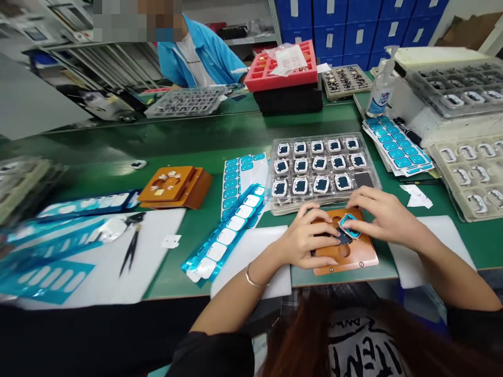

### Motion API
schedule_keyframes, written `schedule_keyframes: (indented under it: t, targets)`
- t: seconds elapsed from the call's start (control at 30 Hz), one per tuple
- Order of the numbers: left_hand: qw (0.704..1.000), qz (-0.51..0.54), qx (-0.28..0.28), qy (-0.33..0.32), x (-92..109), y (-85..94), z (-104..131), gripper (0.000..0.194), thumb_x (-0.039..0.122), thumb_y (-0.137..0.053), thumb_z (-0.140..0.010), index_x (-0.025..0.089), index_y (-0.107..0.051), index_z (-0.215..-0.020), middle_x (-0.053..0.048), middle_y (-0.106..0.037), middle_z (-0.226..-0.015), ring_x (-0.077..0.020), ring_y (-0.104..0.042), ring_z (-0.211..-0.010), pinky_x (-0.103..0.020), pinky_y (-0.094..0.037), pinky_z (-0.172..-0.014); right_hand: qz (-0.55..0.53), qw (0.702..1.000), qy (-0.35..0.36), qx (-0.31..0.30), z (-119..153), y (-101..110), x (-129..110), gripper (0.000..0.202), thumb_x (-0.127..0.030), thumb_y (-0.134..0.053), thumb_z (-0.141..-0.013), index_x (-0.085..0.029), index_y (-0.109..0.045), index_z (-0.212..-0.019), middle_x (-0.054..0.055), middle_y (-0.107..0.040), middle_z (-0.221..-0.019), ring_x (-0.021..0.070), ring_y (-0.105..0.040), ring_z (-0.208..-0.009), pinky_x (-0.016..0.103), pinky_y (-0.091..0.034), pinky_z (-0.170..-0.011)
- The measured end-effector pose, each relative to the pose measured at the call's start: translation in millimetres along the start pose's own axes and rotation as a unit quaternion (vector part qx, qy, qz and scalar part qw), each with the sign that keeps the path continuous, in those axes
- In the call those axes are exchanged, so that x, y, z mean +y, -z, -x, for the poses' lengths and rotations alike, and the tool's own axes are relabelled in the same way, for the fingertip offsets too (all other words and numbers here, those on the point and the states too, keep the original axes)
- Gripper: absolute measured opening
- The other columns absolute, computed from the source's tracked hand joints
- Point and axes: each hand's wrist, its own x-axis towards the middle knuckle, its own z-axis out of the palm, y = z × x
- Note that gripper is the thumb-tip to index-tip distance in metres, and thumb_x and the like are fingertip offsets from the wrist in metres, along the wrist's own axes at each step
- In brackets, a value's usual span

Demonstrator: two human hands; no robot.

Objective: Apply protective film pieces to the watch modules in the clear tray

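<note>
My right hand (375,214) pinches a small rounded-square white frame with bright blue film (351,226), holding it tilted over an orange fixture plate (363,254). Across the plate's left side lies my left hand (306,238), fingers spread. Its fingertips reach a dark flat piece (344,237), which they partly cover; whether they grip it is unclear. Round recesses and screws show in the orange plate. Just behind both hands sits a clear plastic tray (275,207) with rows of white-rimmed dark square parts; a dark rectangle fills one of its front-right pockets.
Blue strips of white stickers (226,235) and blue label sheets (231,183) lie left of the tray. Further left are an orange block fixture (173,186) and black tweezers (131,250). A pump bottle (381,91) and a beige tray (463,191) stand right. A co-worker (200,55) sits opposite.
</note>
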Motion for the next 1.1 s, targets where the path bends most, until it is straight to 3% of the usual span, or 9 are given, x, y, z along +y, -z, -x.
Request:
schedule_keyframes:
  t: [0.17, 0.37, 0.63, 0.73, 0.8, 0.87, 0.93, 1.0, 1.1]
  targets:
    - [0.999, -0.025, 0.017, -0.025, 0.6, 0.8, -0.7, 0.029, 0.051, -0.059, -0.089, 0.026, -0.068, -0.102, 0.000, -0.077, -0.099, -0.0230, -0.059, -0.100, -0.047, -0.037, -0.097, 0.108, 0.994, -0.020, -0.001, 17.2, -2.0, -15.9, 0.022, -0.037, -0.072, -0.085, -0.017, -0.064, -0.092, 0.009, -0.068, -0.090, 0.0242, -0.063, -0.081, 0.036, -0.051, -0.068]
    - [0.995, -0.039, 0.086, 0.015, 0.4, 4.4, -1.3, 0.023, 0.047, -0.067, -0.085, 0.025, -0.067, -0.093, 0.002, -0.077, -0.089, -0.0212, -0.060, -0.093, -0.041, -0.041, -0.085, 0.003, 1.000, 0.007, -0.013, 15.2, 3.1, -11.9, 0.016, -0.027, -0.065, -0.090, -0.021, -0.064, -0.104, 0.007, -0.072, -0.103, 0.0231, -0.067, -0.095, 0.036, -0.056, -0.080]
    - [0.990, -0.073, 0.101, 0.063, 4.6, 0.2, -0.4, 0.023, 0.049, -0.066, -0.084, 0.026, -0.066, -0.083, 0.005, -0.076, -0.082, -0.0180, -0.062, -0.088, -0.037, -0.044, -0.079, -0.051, 0.999, -0.006, -0.013, 13.3, 1.6, -14.3, 0.020, -0.034, -0.064, -0.092, -0.024, -0.066, -0.109, 0.006, -0.072, -0.104, 0.0220, -0.070, -0.090, 0.033, -0.058, -0.074]
    - [0.978, -0.099, 0.151, 0.101, -9.1, 14.7, 6.8, 0.018, 0.039, -0.059, -0.091, 0.025, -0.062, -0.079, 0.005, -0.073, -0.076, -0.0148, -0.062, -0.080, -0.034, -0.046, -0.075, -0.056, 0.998, -0.011, -0.016, 11.3, 0.9, -17.0, 0.018, -0.034, -0.063, -0.092, -0.024, -0.066, -0.107, 0.005, -0.072, -0.102, 0.0213, -0.070, -0.090, 0.032, -0.058, -0.072]
    - [0.933, -0.156, 0.238, 0.219, -29.9, 34.2, 18.5, 0.027, 0.035, -0.048, -0.097, 0.024, -0.060, -0.076, 0.001, -0.070, -0.075, -0.0146, -0.062, -0.077, -0.034, -0.048, -0.077, -0.057, 0.998, -0.011, -0.017, 8.2, 0.7, -16.8, 0.016, -0.033, -0.062, -0.092, -0.024, -0.066, -0.105, 0.005, -0.072, -0.101, 0.0210, -0.069, -0.090, 0.032, -0.057, -0.072]
    - [0.833, -0.236, 0.313, 0.389, -54.8, 55.5, 34.7, 0.030, 0.038, -0.041, -0.099, 0.022, -0.061, -0.082, -0.004, -0.070, -0.086, -0.0179, -0.062, -0.086, -0.038, -0.049, -0.085, -0.058, 0.998, -0.004, -0.021, 5.6, 0.3, -15.0, 0.016, -0.034, -0.062, -0.092, -0.024, -0.066, -0.104, 0.005, -0.073, -0.101, 0.0217, -0.069, -0.090, 0.034, -0.058, -0.073]
    - [0.756, -0.278, 0.276, 0.524, -73.5, 72.1, 51.8, 0.031, 0.045, -0.045, -0.095, 0.019, -0.061, -0.101, -0.012, -0.068, -0.110, -0.0249, -0.060, -0.105, -0.045, -0.047, -0.095, -0.060, 0.998, 0.007, -0.020, 6.1, -0.7, -12.3, 0.019, -0.039, -0.064, -0.090, -0.026, -0.066, -0.104, 0.005, -0.073, -0.101, 0.0239, -0.070, -0.091, 0.037, -0.059, -0.074]
    - [0.706, -0.278, 0.168, 0.629, -80.7, 80.0, 65.5, 0.047, 0.054, -0.051, -0.091, 0.013, -0.057, -0.113, -0.023, -0.059, -0.127, -0.0358, -0.053, -0.121, -0.053, -0.045, -0.098, -0.068, 0.997, 0.016, -0.011, 10.8, -3.3, -7.1, 0.020, -0.043, -0.065, -0.089, -0.031, -0.066, -0.104, 0.005, -0.073, -0.102, 0.0266, -0.071, -0.091, 0.040, -0.061, -0.074]
    - [0.670, -0.282, 0.107, 0.679, -82.4, 77.9, 76.8, 0.071, 0.071, -0.066, -0.072, 0.009, -0.061, -0.106, -0.029, -0.062, -0.119, -0.0424, -0.057, -0.115, -0.051, -0.050, -0.087, -0.063, 0.998, 0.003, 0.002, 18.8, -12.9, 11.0, 0.022, -0.052, -0.063, -0.086, -0.044, -0.066, -0.107, 0.004, -0.074, -0.105, 0.0290, -0.072, -0.089, 0.041, -0.063, -0.071]
